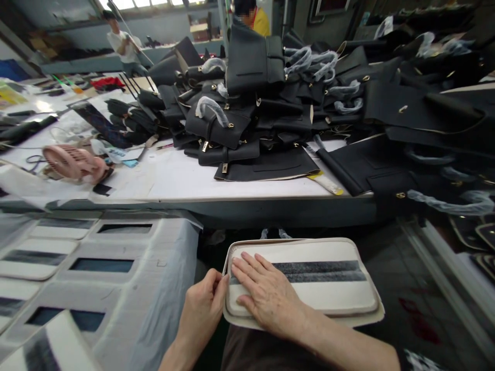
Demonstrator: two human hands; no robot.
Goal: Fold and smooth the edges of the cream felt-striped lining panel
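A cream rectangular panel point(325, 299) with rounded corners and a dark grey stripe across its middle rests over my lap. It looks layered, with a slightly larger piece showing along its right and lower edges. My right hand point(266, 288) lies flat on its left part, fingers stretched out and spread. My left hand point(204, 299) pinches the panel's left edge between thumb and bent fingers. Whether anything small is also in that pinch is hidden.
Black leather bag pieces point(255, 62) with wrapped handles are heaped on the white table point(174, 180) ahead. A pink fan point(75, 162) lies at its left. Similar striped panels point(33, 257) cover the left surface. Two people are in the background.
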